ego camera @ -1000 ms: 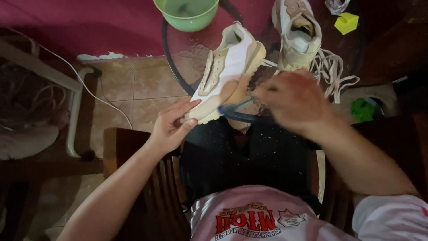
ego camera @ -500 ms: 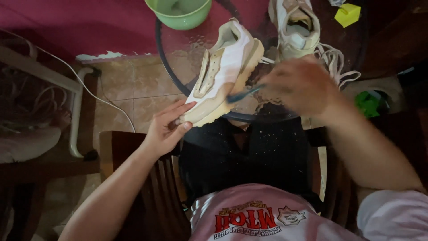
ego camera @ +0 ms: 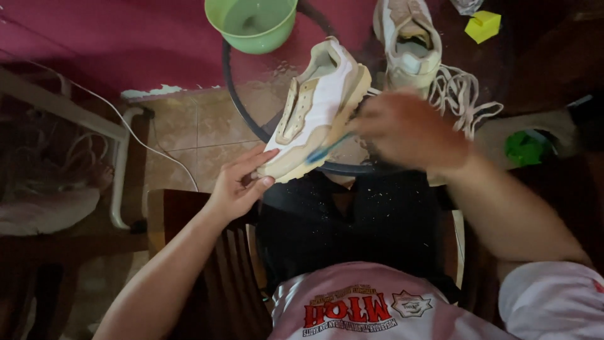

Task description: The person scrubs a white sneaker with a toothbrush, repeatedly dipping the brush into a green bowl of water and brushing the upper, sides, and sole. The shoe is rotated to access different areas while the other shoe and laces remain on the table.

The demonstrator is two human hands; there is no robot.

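1. The beige sneaker (ego camera: pixel 318 110) lies on the round glass table (ego camera: pixel 242 113), its long axis slanting from the toe nearest the person up toward the green bowl (ego camera: pixel 253 22).
2. The left hand (ego camera: pixel 239 186) pinches the toe, fingers half open.
3. The right hand (ego camera: pixel 406 129) (blurred) is closed around a blue brush (ego camera: pixel 324 151) against the sneaker's side.
4. Since half a second ago, the brush has slid lower toward the toe.

We logged the wearer's kit: white short-sleeved shirt (ego camera: pixel 377 311) with a red-lettered print and a small round badge across the chest, text not copied. Right sleeve (ego camera: pixel 553 299) was white with a red fleck at the edge. Dark trousers (ego camera: pixel 352 226) were speckled with pale spots. Both forearms were bare, no watch or rings discernible.
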